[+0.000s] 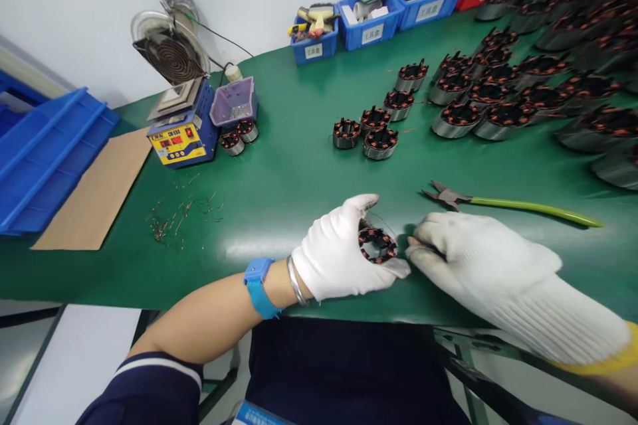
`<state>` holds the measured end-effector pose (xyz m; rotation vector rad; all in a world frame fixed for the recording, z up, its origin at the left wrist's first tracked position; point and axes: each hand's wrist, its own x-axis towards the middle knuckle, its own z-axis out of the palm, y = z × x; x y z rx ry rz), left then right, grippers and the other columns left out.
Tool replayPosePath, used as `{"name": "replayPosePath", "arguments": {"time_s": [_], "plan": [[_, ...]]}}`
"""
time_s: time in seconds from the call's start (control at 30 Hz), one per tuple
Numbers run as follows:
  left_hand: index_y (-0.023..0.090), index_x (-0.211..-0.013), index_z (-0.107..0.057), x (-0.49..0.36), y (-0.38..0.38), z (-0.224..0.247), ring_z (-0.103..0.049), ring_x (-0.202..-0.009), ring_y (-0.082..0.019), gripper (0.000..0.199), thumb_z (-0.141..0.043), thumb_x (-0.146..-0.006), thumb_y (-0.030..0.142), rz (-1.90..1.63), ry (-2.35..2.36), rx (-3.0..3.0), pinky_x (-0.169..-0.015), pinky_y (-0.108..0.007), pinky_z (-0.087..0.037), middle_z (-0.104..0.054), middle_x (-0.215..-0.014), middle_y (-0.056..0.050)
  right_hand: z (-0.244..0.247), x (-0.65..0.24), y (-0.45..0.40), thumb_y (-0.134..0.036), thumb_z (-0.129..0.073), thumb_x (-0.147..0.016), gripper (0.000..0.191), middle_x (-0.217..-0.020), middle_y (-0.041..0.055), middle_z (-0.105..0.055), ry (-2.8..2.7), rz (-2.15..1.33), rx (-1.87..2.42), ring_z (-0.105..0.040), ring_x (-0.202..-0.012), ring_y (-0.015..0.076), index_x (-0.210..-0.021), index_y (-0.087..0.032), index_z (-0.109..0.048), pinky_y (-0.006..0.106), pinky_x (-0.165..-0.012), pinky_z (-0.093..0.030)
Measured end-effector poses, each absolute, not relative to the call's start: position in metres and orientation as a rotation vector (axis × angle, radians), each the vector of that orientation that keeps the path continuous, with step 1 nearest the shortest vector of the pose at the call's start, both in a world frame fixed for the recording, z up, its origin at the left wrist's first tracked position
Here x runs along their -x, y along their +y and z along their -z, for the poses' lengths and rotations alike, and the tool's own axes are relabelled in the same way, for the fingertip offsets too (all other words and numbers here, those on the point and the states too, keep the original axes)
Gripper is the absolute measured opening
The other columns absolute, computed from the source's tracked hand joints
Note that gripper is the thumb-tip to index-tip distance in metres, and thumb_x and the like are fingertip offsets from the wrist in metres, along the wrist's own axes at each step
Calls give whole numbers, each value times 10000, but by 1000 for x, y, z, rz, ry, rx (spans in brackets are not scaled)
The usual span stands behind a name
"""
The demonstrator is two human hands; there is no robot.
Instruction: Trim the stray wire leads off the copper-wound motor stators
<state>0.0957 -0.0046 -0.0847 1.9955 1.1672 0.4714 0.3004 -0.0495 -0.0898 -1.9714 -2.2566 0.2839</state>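
Note:
My left hand (343,255), in a white glove, is wrapped round a motor stator (377,246) with copper windings and a black inner ring. The stator is held just over the front of the green table, its open end facing up. A thin wire loops up from its rim. To its right, my right hand (463,255), also gloved in white, has its fingers pinched together; anything between them is hidden. Beyond the right hand lie diagonal cutters (513,204) with green handles, jaws parted and pointing left.
Loose stators (379,143) stand behind my hands, with rows of more (503,113) at the right. At the left are wire clippings (172,219), a blue-yellow soldering unit (182,133), a purple bin (234,103) and cardboard (100,186). Blue tool boxes (314,48) line the back.

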Motion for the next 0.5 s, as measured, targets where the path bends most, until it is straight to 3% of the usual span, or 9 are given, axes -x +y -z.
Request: {"name": "replayPosePath", "arguments": {"time_s": [0.17, 0.3, 0.37, 0.43, 0.5], "plan": [[235, -1590, -292, -86, -3, 88, -759, -1049, -295, 1138, -881, -641, 454, -415, 966, -1925, -989, -465, -606, -724, -1203, -69, 97, -309, -50, -294, -537, -906, 248, -975, 137, -759, -2443, 79, 1519, -712, -869, 294, -981, -185, -747, 417, -758, -529], [218, -1645, -195, -80, 4, 92, -747, -1056, -289, 1286, -928, -609, 428, -389, 861, -1903, -989, -466, -598, -702, -1226, -104, 93, -309, -49, -195, -519, -884, 242, -664, 82, -673, -2686, 198, 1415, -648, -635, 256, -702, -213, -678, 394, -630, -478], [225, -1671, -122, -77, 8, 92, -735, -1110, -306, 1355, -943, -608, 405, -370, 806, -1874, -979, -465, -605, -679, -1299, -146, 87, -316, -49, -217, -514, -880, 258, -671, 94, -694, -2649, 95, 1624, -681, -653, 282, -691, -213, -689, 418, -644, -509], [242, -1687, -28, -75, 11, 92, -718, -1184, -333, 1435, -956, -602, 383, -370, 742, -1838, -959, -460, -622, -604, -1444, -206, 82, -323, -53, -281, -543, -866, 240, -849, 95, -783, -2458, -175, 1780, -744, -785, 320, -901, -232, -775, 436, -679, -561], [268, -1688, 51, -74, 12, 92, -687, -1267, -350, 1456, -946, -631, 350, -374, 677, -1811, -970, -456, -631, -468, -1596, -242, 79, -325, -58, -354, -581, -860, 412, -1092, 60, -810, -2212, -442, 1831, -765, -967, 337, -1229, -304, -756, 433, -731, -607]]}}
